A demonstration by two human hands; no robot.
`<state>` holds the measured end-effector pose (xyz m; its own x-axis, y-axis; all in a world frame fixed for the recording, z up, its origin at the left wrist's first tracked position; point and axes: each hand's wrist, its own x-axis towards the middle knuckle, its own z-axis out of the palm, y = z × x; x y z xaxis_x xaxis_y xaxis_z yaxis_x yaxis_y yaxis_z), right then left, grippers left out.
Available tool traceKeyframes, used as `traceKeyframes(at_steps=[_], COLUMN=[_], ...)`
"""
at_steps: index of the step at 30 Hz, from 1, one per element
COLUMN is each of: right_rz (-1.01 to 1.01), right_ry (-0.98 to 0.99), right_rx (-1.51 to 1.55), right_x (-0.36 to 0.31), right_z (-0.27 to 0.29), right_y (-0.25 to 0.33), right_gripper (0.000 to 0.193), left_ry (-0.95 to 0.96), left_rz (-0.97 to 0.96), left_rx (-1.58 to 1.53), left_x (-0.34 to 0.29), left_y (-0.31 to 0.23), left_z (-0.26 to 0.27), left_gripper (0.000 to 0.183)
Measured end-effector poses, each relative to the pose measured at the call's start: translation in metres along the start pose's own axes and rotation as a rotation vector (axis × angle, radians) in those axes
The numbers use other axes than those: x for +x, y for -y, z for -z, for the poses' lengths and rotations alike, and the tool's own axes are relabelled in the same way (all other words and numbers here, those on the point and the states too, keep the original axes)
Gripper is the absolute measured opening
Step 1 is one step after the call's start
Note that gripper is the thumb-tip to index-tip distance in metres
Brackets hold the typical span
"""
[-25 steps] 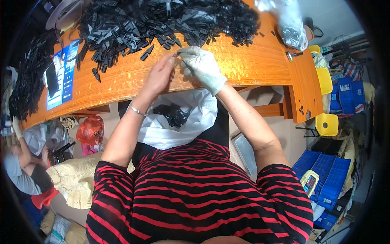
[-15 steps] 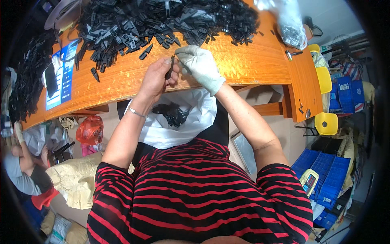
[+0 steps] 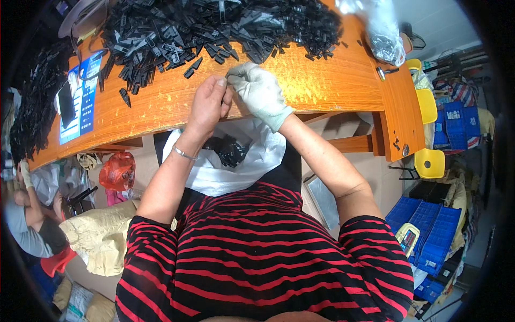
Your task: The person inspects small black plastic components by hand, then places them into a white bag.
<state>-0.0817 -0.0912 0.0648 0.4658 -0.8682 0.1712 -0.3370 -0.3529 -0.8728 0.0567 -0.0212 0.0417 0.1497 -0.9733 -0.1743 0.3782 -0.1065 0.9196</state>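
Grip is hard to read on both sides: the bare left hand (image 3: pixel 211 103) is curled, thumb over bent forefinger, and the gloved right hand (image 3: pixel 257 90) bends its fingers close against it, so I cannot tell whether either pinches anything in the hidden gap between. Just beyond them, a wedge-shaped black piece (image 3: pixel 193 68) lies loose on the worktop (image 3: pixel 332 80), at the edge of a broad heap of black pieces (image 3: pixel 177 32) that the upper border cuts off. Below the hands, an open white bag (image 3: pixel 268 161) sits in the lap holding more dark pieces (image 3: pixel 229 151), shadowed and hard to separate. To the left, a dark object (image 3: pixel 67 107) covers part of a blue-and-white sheet (image 3: pixel 86 104). At upper right, a clear plastic bag (image 3: pixel 386 43) blurs toward the border; its contents are unclear. Another person (image 3: pixel 27 231) appears at far left, partly lost in the dark rim.
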Motion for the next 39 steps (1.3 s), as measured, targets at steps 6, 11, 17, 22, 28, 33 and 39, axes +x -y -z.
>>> traceKeyframes(at_steps=[6,11,17,22,28,33,39], right_rz=[0.037,0.155,0.275,0.309,0.161,0.017,-0.544], right_ry=[0.086,0.187,0.333,0.288,0.204,0.128,0.31], right_rx=[-0.279,-0.581,-0.654,-0.666,-0.534,-0.335,0.599], right_x=[-0.001,-0.001,-0.002,-0.003,0.013,0.014,0.01], right_z=[0.008,0.006,0.006,0.004,0.003,0.019,0.034], right_y=[0.013,0.011,0.009,0.009,0.016,0.015,0.003], right_gripper=[0.025,0.021,0.02,0.02,0.024,0.029,0.033], left_ry=[-0.026,-0.123,-0.252,-0.247,-0.141,-0.1,-0.065], left_rz=[-0.024,-0.125,-0.067,0.06,0.032,0.044,0.082], left_rx=[0.055,0.206,0.095,0.082,0.125,0.244,0.0], left_x=[-0.001,0.002,0.005,0.009,0.015,-0.002,-0.01], left_y=[0.005,0.024,0.039,0.035,0.005,-0.006,0.005], left_z=[-0.001,0.0,-0.008,-0.004,0.005,0.007,0.009], left_gripper=[0.02,0.022,0.026,0.028,0.032,0.032,0.026])
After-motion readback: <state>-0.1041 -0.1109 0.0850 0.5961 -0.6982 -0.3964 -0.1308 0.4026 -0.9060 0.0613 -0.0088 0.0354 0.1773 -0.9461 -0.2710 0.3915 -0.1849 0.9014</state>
